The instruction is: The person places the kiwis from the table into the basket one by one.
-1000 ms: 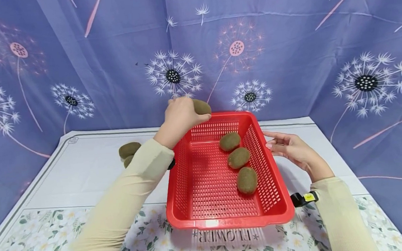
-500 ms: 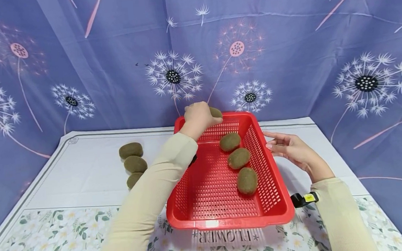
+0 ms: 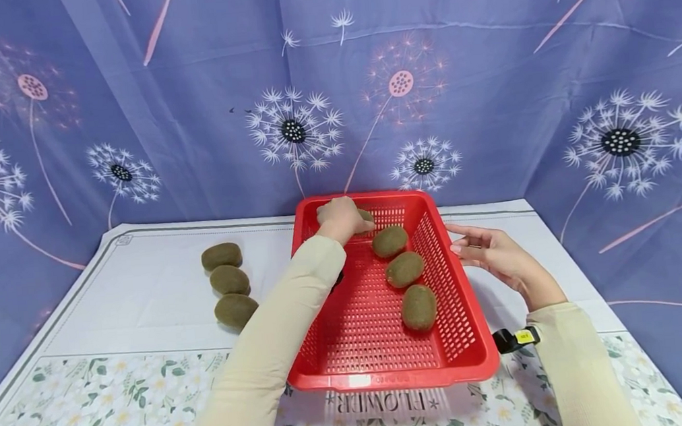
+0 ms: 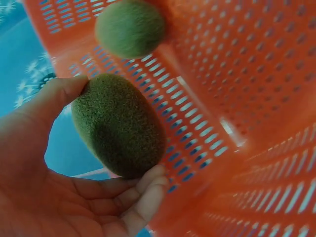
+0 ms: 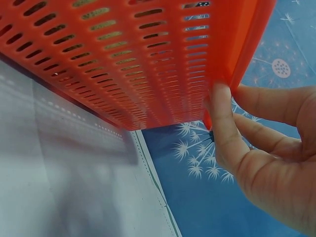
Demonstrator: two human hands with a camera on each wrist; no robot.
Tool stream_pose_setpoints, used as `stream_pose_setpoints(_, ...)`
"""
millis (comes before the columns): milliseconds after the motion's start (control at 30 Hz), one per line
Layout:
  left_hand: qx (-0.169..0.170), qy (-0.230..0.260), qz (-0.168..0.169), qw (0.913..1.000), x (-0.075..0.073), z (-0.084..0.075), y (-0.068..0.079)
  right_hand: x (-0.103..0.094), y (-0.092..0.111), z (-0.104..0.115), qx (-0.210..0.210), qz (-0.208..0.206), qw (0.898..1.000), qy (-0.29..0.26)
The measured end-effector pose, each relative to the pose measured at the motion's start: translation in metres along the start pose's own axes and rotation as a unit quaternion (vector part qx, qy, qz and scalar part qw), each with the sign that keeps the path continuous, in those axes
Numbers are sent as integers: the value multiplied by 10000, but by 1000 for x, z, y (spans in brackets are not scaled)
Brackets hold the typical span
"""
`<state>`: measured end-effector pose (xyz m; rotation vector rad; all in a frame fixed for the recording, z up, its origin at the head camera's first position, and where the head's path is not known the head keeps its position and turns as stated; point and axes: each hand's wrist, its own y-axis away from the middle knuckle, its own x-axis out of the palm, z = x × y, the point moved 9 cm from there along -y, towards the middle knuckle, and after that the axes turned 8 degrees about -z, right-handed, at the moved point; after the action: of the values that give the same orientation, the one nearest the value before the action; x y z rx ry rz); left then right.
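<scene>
In the head view my left hand (image 3: 338,218) is inside the far left part of the red plastic basket (image 3: 386,379). Between its thumb and fingertips it grips a kiwi (image 4: 120,128), seen whole against the perforated wall in the left wrist view. The hand hides much of that kiwi (image 3: 365,217) from above. Along the basket's right side lie a far kiwi (image 3: 389,242), a middle kiwi (image 3: 405,269) and a near kiwi (image 3: 419,307). My right hand (image 3: 503,259) touches the basket's right rim from outside, fingers fairly straight, thumb tip close under the lip in the right wrist view.
Left of the basket, a column of three kiwis (image 3: 229,279) lies on the white and floral tablecloth (image 3: 102,410). A purple dandelion-print curtain (image 3: 199,117) stands right behind the basket and along both sides.
My left hand has carried its kiwi rightward over the far left rim and down into the basket. The kiwis on the left came fully into view. The right hand stayed in place.
</scene>
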<state>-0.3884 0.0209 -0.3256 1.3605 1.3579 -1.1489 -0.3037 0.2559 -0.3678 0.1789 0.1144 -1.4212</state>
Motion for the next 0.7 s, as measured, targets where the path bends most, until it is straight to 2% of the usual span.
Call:
stream_pose_setpoints(333, -66, -102, 150, 9998, 28, 6, 0, 1, 1, 2, 11, 10, 10000, -19)
stream_pose_setpoints(700, -252, -120, 511, 9983, 46, 9, 2, 1, 1, 2, 12, 13, 10000, -21)
